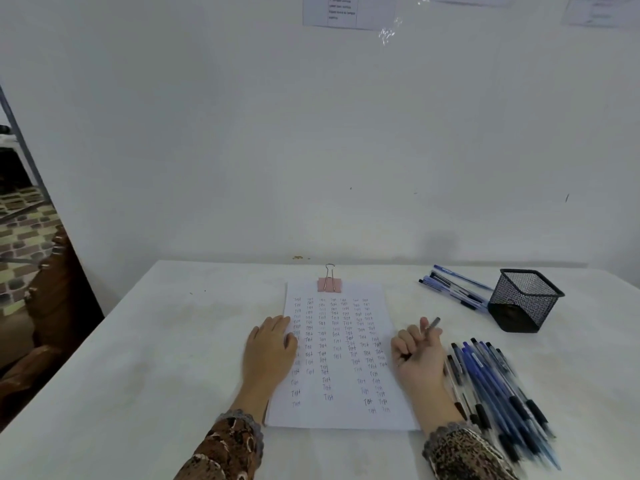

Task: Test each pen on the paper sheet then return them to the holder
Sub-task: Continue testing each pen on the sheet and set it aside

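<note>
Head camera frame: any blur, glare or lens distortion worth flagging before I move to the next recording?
Head view: the loose pens beside the right hand, which grips a pen, smear into blur at lower right; writing on the paper sheet is soft; glare sparkles on the taped notice up top; lighting is flat, with a faint shadow on the wall behind the holder.

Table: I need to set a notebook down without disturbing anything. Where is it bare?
Bare: the wide white tabletop left of the written-on paper sheet and left hand. Crowded: right of the sheet, blue pens lie beside the right hand, more beside the black mesh holder.
</note>
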